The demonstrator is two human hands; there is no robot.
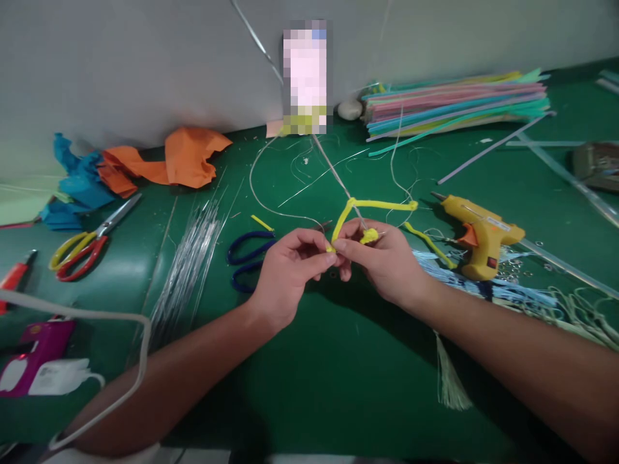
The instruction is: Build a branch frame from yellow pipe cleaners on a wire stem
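Observation:
A yellow pipe cleaner (374, 204) is bent at an angle around a thin wire stem in the middle of the view. My left hand (293, 267) pinches its lower end between thumb and finger. Close beside it, my right hand (380, 258) is closed on the same pipe cleaner, with the thumb pressing near that end. A small yellow knotted lump (370, 236) sits on the stem at my right hand. Blue-handled scissors (244, 251) lie just left of my left hand, partly hidden behind it.
A yellow glue gun (478, 235) lies to the right, near blue tassels (522, 290). Coloured pipe cleaners (459, 106) are bundled at the back. On the left are silver wires (188, 258), red-and-yellow scissors (97, 241), orange paper (193, 154) and a white cable (97, 314) crossing my forearm.

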